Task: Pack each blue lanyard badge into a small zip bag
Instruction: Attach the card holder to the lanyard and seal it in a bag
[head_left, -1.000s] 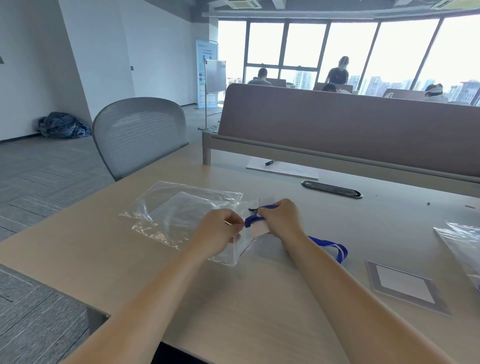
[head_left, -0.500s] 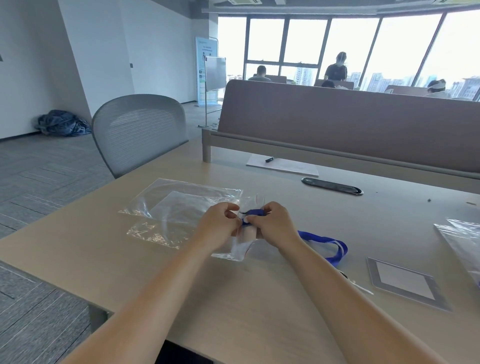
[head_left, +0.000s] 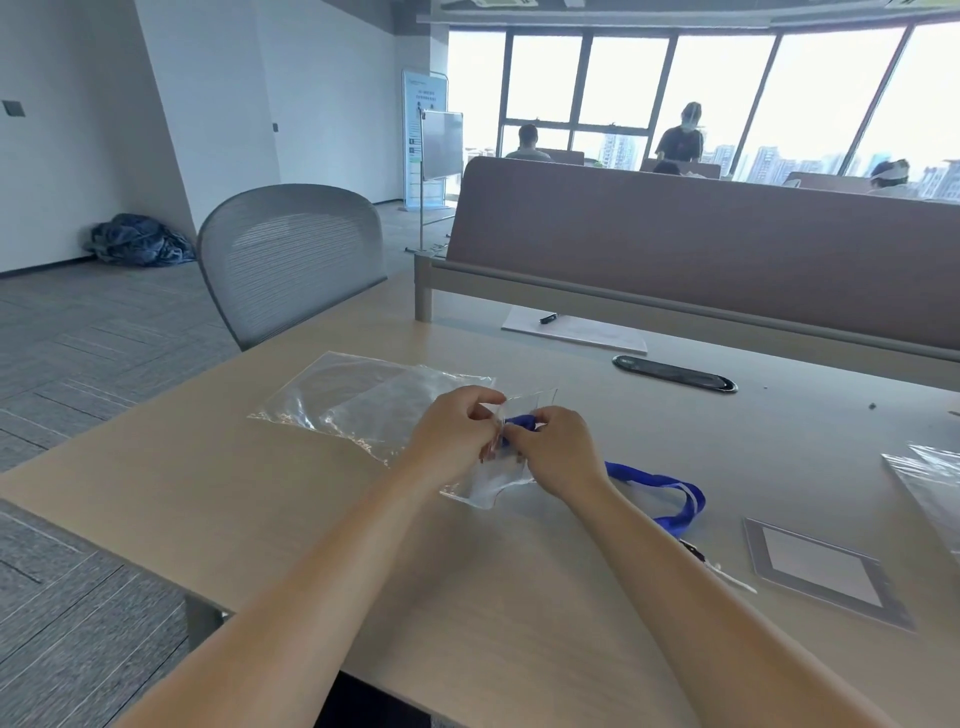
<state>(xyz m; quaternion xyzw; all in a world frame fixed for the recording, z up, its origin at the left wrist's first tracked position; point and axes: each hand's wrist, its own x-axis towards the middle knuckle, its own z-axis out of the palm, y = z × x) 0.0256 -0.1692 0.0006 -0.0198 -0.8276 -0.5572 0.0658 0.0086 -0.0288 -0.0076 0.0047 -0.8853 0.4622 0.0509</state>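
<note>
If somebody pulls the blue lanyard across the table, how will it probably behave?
Likely floppy: the blue lanyard lies in a loose, curving loop. Probably light, so it should drag easily on the smooth table.

grey mesh chair (head_left: 291, 260) at upper left; a pen (head_left: 548, 318) on white paper (head_left: 587, 335) and a black cable slot (head_left: 674, 373) right of centre.

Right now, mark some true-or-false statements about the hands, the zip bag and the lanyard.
The left hand pinches the small zip bag near its opening. True.
The blue lanyard is fully inside the bag. False: most of its strap trails on the table, right of the right hand.
The right hand holds the lanyard's end at the bag's mouth. True.
The grey-framed card lies left of both hands. False: it lies to their right.
</note>
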